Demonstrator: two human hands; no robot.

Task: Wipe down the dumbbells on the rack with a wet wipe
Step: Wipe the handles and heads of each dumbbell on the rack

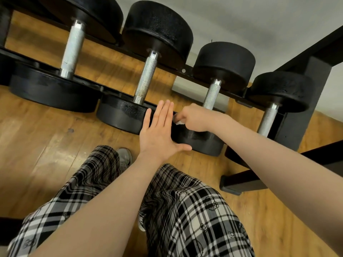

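Four dumbbells are sitting side by side across a black rack [185, 70], each with its long axis running from the near rail to the far rail, so one black head is facing the person and the other is pointing toward the grey wall [259, 19]. The largest dumbbell [73, 47] is lying at the left, the second dumbbell [146, 75] next to it, then the third dumbbell [211, 93], and the smallest dumbbell [269, 117] is sitting beside the rack's right upright. Their knurled metal handles are lying nearly parallel, with open gaps between them showing the wooden floor [46, 145] below.

The right hand [194, 117] is curling its fingers around a small white wet wipe [179, 122] and is pressing it on the top edge of the third dumbbell's near head, close to the front rail. The left hand [159, 130] is lying flat, fingers straight and together, thumb spread, against the left side of that same head, in the narrow gap next to the second dumbbell's near head.

The near heads are overhanging the front rail, with free floor in front of them. The person's plaid trousers [185, 210] and a grey shoe [124, 158] are showing below the arms, and the rack's foot [241, 184] is reaching across the floor at the right.
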